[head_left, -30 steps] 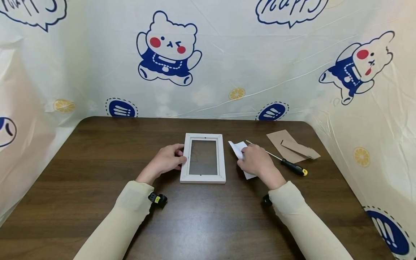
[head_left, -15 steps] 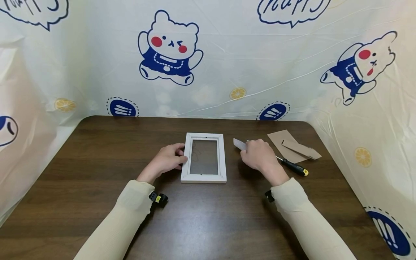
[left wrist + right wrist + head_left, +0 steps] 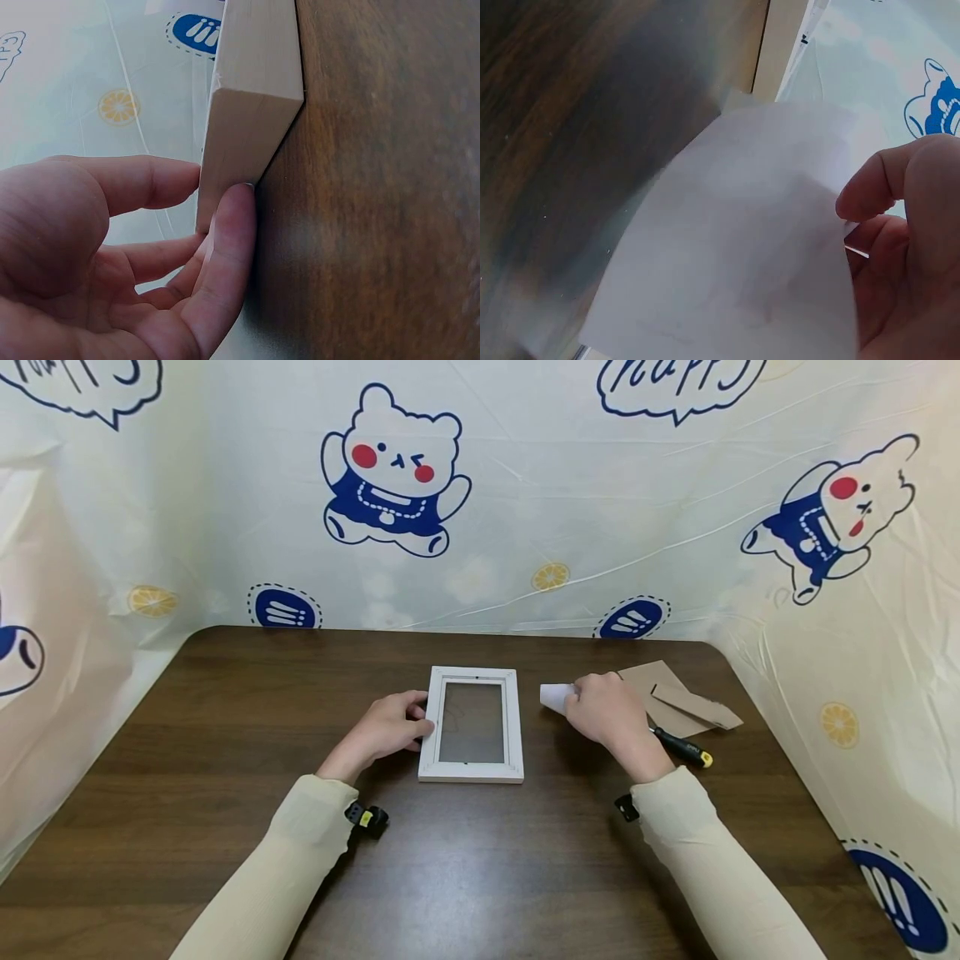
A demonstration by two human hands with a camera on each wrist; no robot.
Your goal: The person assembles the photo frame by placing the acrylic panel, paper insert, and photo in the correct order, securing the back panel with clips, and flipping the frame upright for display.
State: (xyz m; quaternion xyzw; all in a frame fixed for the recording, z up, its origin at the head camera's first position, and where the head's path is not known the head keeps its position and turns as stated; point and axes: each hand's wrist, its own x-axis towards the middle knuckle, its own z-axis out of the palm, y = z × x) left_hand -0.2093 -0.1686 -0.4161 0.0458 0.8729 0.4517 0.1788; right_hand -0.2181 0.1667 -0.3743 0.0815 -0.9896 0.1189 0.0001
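A white picture frame (image 3: 512, 718) lies flat on the table, with a grey pane inside its rim. My left hand (image 3: 378, 725) holds its left edge. In the left wrist view the thumb and fingers touch the frame's pale wooden side (image 3: 251, 124). Right of the frame, my right hand (image 3: 609, 714) pinches a sheet of white paper (image 3: 555, 697). Seen from the right wrist, the paper (image 3: 727, 232) is raised and slightly curved, held at one edge between thumb and fingers. Behind this hand lies a screwdriver (image 3: 682, 747), its shaft mostly hidden.
A brown backing board (image 3: 651, 681) with a flap-like strip (image 3: 696, 705) lies at the right rear of the dark wooden table (image 3: 465, 868). A printed sheet (image 3: 510, 493) hangs around the table's back and sides.
My right hand has lifted the white paper off the table and moved slightly right and away from me, tilting the sheet. My left hand stays on the picture frame.
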